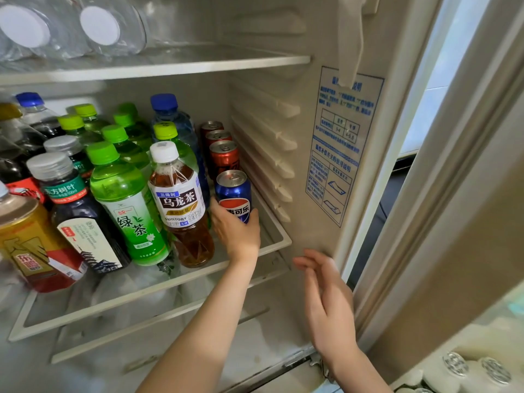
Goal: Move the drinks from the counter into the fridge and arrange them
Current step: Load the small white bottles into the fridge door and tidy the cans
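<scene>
My left hand (236, 231) grips the lower part of a blue Pepsi can (233, 190), which stands upright near the right front corner of the fridge's middle shelf (279, 245). Behind it stands a row of three red cola cans (224, 157). To its left stands a brown oolong tea bottle (181, 202) with a white cap. My right hand (326, 296) hovers open and empty in front of the fridge's right inner wall, below the shelf.
The shelf is crowded with green tea bottles (127, 199), dark tea bottles (76, 217), a yellow-labelled bottle (28, 239) and blue-capped water bottles (170, 114). Clear bottles (99, 26) lie on the upper shelf. White-lidded bottles (467, 370) stand in the door rack at bottom right.
</scene>
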Demonstrator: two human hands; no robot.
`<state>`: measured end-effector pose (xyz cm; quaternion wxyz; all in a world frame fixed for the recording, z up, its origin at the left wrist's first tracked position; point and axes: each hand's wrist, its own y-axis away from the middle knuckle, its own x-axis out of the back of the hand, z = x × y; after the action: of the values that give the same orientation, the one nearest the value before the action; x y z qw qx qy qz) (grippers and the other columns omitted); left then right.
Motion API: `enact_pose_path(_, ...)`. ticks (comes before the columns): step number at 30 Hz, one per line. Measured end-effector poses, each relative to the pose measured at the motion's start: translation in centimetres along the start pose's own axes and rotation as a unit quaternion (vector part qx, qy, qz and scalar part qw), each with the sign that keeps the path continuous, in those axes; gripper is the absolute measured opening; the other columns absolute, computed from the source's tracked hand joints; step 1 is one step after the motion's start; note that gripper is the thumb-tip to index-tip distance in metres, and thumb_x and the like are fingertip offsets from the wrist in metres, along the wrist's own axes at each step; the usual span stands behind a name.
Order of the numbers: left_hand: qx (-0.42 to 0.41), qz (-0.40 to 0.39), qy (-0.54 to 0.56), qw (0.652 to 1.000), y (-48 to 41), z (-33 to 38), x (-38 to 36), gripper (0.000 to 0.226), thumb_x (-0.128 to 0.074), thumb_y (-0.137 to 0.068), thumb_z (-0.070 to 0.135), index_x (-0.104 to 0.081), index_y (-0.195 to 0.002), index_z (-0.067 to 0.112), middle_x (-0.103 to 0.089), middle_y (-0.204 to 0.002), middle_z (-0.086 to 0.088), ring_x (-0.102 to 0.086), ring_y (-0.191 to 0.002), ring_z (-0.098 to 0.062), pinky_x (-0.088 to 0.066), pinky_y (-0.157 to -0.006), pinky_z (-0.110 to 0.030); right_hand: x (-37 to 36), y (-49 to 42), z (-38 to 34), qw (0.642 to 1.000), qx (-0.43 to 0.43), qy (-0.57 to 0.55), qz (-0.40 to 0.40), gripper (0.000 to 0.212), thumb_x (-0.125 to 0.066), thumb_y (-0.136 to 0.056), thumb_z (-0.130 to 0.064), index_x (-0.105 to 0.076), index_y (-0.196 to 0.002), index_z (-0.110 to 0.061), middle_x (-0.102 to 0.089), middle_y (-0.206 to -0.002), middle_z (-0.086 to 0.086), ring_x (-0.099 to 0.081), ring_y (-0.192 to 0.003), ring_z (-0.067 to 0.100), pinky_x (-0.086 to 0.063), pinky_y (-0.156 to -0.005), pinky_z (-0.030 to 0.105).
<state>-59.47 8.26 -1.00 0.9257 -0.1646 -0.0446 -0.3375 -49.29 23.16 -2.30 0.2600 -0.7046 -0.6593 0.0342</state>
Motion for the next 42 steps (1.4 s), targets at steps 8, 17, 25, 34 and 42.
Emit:
enact_pose_path(8, -0.037, -0.092, 0.025, 0.995, 4.1, 0.2, 3.5, 0.084, -0.059, -0.089, 0.003, -0.004, -0.152, 0.008, -0.009, -0.160, -0.009, -0.011, -0.146, -0.017, -0.012, -0.107, -0.005, -0.1, 0.1, -0.3, 1.000, 0.015, 0.008, 0.016, 0.021, -0.044, -0.094, -0.019, -0.052, -0.108, -0.033, -0.066, -0.098, -0.019, -0.060, -0.090, -0.006, -0.038, -0.079, 0.003)
enact_pose_path(17, -0.083, -0.130, 0.150, 0.977, 7.8, 0.4, 10.7, 0.056, -0.053, -0.090, -0.005, -0.040, -0.126, 0.037, -0.054, -0.125, 0.017, -0.054, -0.119, -0.004, -0.043, -0.098, -0.016, -0.7, 0.6, -0.5, 0.999, -0.019, -0.007, 0.025, 0.027, -0.050, -0.091, -0.019, -0.049, -0.108, -0.041, -0.065, -0.098, -0.024, -0.059, -0.101, -0.004, -0.045, -0.085, 0.020)
enact_pose_path(25, -0.024, -0.173, 0.060, 0.983, 7.9, -4.6, 16.2, 0.025, -0.060, -0.090, 0.004, -0.062, -0.093, 0.029, -0.068, -0.097, 0.014, -0.064, -0.094, -0.006, -0.045, -0.079, -0.010, -1.5, 1.7, -1.5, 0.999, -0.010, -0.019, 0.038, 0.023, -0.052, -0.090, -0.016, -0.055, -0.107, -0.032, -0.067, -0.099, -0.018, -0.062, -0.100, 0.000, -0.046, -0.086, 0.015)
enact_pose_path(34, 0.052, -0.144, 0.031, 0.988, 11.2, -5.3, 22.9, 0.016, -0.059, -0.076, 0.050, -0.064, -0.089, 0.042, -0.069, -0.096, 0.007, -0.067, -0.089, -0.013, -0.050, -0.084, -0.033, -0.2, 5.3, -4.6, 0.992, 0.090, 0.082, -0.022, 0.019, -0.055, -0.091, -0.011, -0.063, -0.107, -0.018, -0.061, -0.100, -0.016, -0.050, -0.089, -0.016, -0.035, -0.070, 0.008)
enact_pose_path(42, 0.046, -0.090, -0.015, 0.995, 19.0, -2.2, 25.3, 0.010, -0.062, -0.090, 0.020, -0.065, -0.091, 0.030, -0.068, -0.094, 0.005, -0.064, -0.090, -0.003, -0.046, -0.085, -0.027, 8.3, 10.0, -6.8, 0.981, 0.189, 0.052, -0.011, 0.024, -0.049, -0.087, -0.019, -0.062, -0.107, -0.017, -0.061, -0.106, -0.012, -0.054, -0.104, -0.001, -0.036, -0.091, 0.007)
